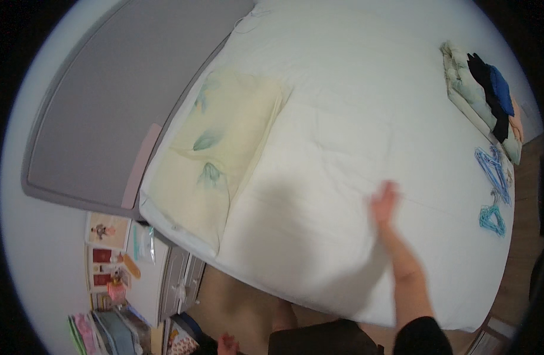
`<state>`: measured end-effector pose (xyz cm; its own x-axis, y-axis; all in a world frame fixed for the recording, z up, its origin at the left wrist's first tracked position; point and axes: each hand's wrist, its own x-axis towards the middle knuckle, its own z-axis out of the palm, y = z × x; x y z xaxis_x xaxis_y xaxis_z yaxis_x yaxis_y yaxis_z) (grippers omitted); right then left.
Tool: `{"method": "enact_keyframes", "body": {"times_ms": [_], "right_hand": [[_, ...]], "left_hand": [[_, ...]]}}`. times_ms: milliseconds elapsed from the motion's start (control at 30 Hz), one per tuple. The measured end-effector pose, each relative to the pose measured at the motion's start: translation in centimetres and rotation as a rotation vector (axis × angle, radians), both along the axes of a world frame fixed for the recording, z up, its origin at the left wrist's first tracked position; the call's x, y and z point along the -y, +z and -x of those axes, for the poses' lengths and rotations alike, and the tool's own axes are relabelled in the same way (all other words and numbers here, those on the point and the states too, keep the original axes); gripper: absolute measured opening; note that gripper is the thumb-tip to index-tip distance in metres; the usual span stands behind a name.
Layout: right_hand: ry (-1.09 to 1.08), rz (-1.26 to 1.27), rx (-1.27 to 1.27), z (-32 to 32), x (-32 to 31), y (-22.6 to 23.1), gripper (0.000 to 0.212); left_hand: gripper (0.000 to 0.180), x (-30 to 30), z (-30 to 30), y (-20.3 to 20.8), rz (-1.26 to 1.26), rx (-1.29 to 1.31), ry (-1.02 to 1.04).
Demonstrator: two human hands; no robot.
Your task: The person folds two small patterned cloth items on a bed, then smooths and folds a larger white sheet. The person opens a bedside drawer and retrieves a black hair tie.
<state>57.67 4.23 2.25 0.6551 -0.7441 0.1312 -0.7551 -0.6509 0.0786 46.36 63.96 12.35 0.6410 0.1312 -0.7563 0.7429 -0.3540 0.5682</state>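
Note:
My right hand (384, 204) is stretched out over the white bed sheet (343, 248), blurred by motion. Its fingers look extended, and nothing shows in them; whether the palm touches the sheet I cannot tell. Faint creases run across the sheet around it. Low in the picture, beside the bed, hangs my left hand (227, 344), with its fingers loosely apart and no object in them. A pale yellow pillow (242, 118) with green leaf prints lies along the head of the bed.
A grey headboard (124, 89) stands at the left. Folded clothes (479, 89) and blue and turquoise hangers (492, 220) lie on the bed's far right edge. At lower left, a white bedside cabinet (150, 284) bears small items, near stored fabrics (115, 331).

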Motion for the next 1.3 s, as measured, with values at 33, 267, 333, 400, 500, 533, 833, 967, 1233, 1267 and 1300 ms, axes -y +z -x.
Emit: {"method": "enact_keyframes", "body": {"times_ms": [33,267,333,400,500,533,833,967,1233,1267,1300], "right_hand": [[0.301,-0.177,0.179,-3.8,-7.8,-0.2,0.066],[0.941,-1.420,0.107,-8.0,-34.9,0.1,0.044],[0.836,-1.754,0.101,-8.8,-33.4,0.8,0.033],[0.366,-1.975,0.305,-10.9,-31.3,1.7,0.029],[-0.155,-2.194,0.707,-14.8,-29.5,2.7,0.041],[-0.176,-2.188,0.794,-16.2,-29.3,2.5,0.042],[-0.521,-2.076,1.157,-29.0,-25.0,-0.4,0.084],[-0.609,-2.156,1.338,-30.4,-22.2,4.0,0.073],[-0.158,-2.228,1.357,-33.0,-15.7,23.7,0.052],[-0.075,-2.121,1.340,-31.2,-14.7,26.7,0.051],[0.115,-2.031,1.330,-29.2,-13.5,29.6,0.050]], "left_hand": [[0.054,0.3,-4.3,-1.1,0.148,0.033,0.298],[0.077,6.0,-29.2,-4.0,0.260,0.174,0.348],[0.082,6.9,-32.6,-3.8,0.368,0.094,0.390],[0.072,8.0,-34.7,-3.9,0.422,0.026,0.387],[0.052,9.6,-36.6,-4.2,0.523,0.030,0.423],[0.046,9.9,-37.1,-4.2,0.600,0.050,0.426],[0.050,10.3,-40.0,3.9,0.265,0.332,0.277],[0.054,10.7,-38.5,12.8,0.609,0.418,0.194],[0.063,10.3,-34.2,18.2,0.839,0.476,0.110],[0.065,9.9,-33.1,18.9,0.884,0.421,0.034],[0.068,9.6,-32.2,19.4,0.897,0.355,-0.006]]}}
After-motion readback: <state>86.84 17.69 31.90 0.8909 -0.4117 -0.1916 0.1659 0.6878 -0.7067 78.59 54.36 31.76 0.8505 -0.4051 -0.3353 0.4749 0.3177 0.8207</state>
